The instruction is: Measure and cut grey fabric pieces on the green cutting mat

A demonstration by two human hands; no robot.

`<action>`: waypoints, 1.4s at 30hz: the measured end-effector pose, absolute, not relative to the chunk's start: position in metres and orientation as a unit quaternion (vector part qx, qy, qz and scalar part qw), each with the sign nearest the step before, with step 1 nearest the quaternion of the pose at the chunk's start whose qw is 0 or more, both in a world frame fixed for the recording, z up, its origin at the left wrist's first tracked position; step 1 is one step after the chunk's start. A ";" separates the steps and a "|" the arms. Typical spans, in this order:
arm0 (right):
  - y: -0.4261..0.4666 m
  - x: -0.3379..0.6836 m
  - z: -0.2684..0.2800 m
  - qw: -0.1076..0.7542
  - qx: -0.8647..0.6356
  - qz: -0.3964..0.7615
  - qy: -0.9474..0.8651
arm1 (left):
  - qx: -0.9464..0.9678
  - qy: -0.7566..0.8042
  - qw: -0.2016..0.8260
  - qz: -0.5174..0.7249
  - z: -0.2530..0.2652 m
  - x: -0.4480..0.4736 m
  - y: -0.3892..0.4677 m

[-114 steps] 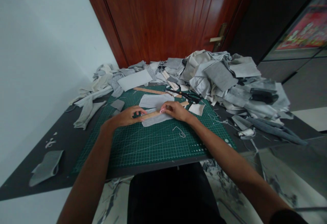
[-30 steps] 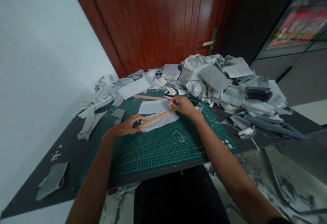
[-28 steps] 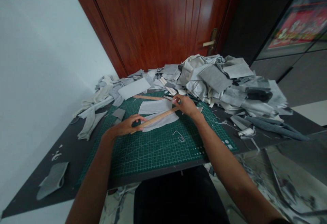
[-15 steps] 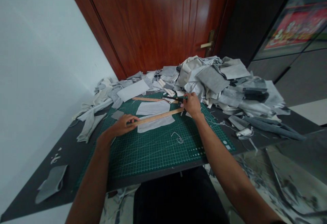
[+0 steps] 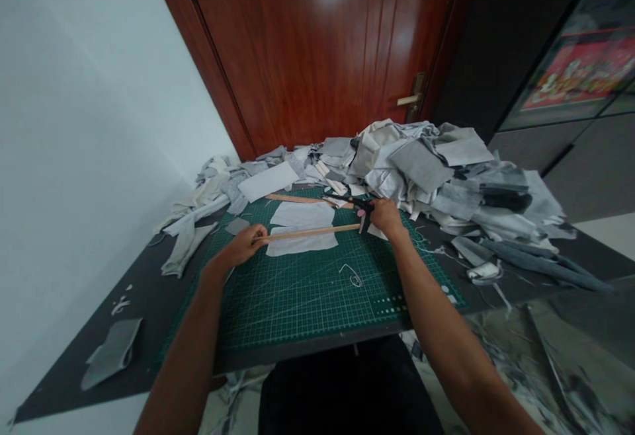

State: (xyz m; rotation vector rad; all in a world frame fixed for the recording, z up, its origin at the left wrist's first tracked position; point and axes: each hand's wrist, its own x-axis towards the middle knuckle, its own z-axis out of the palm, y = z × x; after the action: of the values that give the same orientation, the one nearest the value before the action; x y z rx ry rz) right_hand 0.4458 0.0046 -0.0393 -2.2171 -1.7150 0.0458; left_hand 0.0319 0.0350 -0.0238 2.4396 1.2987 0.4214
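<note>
My left hand (image 5: 249, 243) grips the left end of a wooden ruler (image 5: 312, 232), which looks turned on its edge over the white fabric. My right hand (image 5: 387, 217) is closed around the handles of black scissors (image 5: 353, 201), their blades pointing left. The ruler's right end comes close to the right hand; whether they touch I cannot tell. Two white fabric pieces lie on the green cutting mat (image 5: 297, 309): a farther piece (image 5: 301, 212) and a nearer piece (image 5: 303, 244) partly beneath the ruler. A second wooden strip (image 5: 292, 198) rests behind them.
Heaped grey and white fabric scraps (image 5: 421, 164) run along the back of the dark table (image 5: 169, 309). A white sheet (image 5: 268, 182) lies at the back left. Loose thread (image 5: 354, 279) curls on the mat, and a folded grey cloth (image 5: 115, 350) sits front left.
The ruler has tipped from lying flatter to showing its thin edge, with my left hand still on its end. The whole view has shifted slightly.
</note>
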 end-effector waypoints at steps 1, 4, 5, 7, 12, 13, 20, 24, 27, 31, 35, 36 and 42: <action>0.004 0.447 -0.039 0.162 -0.779 0.016 -0.605 | 0.855 0.457 0.189 0.155 -0.021 0.032 0.034; 0.004 0.452 -0.040 0.146 -0.776 0.015 -0.614 | 0.844 0.466 0.190 0.185 -0.017 0.028 0.032; 0.004 0.453 -0.040 0.141 -0.773 0.015 -0.618 | 0.842 0.471 0.173 0.200 -0.016 0.026 0.033; 0.005 0.454 -0.040 0.132 -0.767 0.013 -0.627 | 0.836 0.481 0.131 0.230 -0.017 0.022 0.036; 0.006 0.448 -0.039 0.120 -0.749 0.012 -0.651 | 0.797 0.534 0.066 0.273 -0.026 0.010 0.044; 0.006 0.446 -0.039 0.120 -0.747 0.012 -0.654 | 0.790 0.545 0.054 0.274 -0.027 0.008 0.044; 0.000 0.445 -0.036 0.127 -0.747 0.029 -0.652 | 0.734 0.631 0.001 0.251 -0.024 -0.020 0.043; -0.001 0.444 -0.036 0.131 -0.750 0.038 -0.647 | 0.720 0.645 -0.065 0.247 -0.020 -0.019 0.043; -0.001 0.445 -0.035 0.135 -0.754 0.043 -0.641 | 0.753 0.585 -0.090 0.286 -0.021 0.012 0.040; -0.005 0.452 -0.028 0.148 -0.756 0.040 -0.636 | 0.848 0.469 -0.022 0.245 -0.033 0.072 0.027; -0.009 0.463 -0.022 0.166 -0.750 0.024 -0.640 | 0.883 0.431 0.021 0.183 -0.044 0.107 0.014; -0.009 0.465 -0.022 0.177 -0.749 0.017 -0.639 | 0.881 0.439 0.028 0.175 -0.044 0.108 0.013; -0.006 0.450 -0.020 0.301 -0.704 0.016 -0.643 | 0.864 0.484 0.040 0.132 -0.033 0.097 0.010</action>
State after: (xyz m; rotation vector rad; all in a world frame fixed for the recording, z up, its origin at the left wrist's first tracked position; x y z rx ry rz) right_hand 0.4495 -0.0061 -0.0201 -1.8677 -1.7075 0.0415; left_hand 0.0971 0.0098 -0.0333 2.6473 1.4837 0.4043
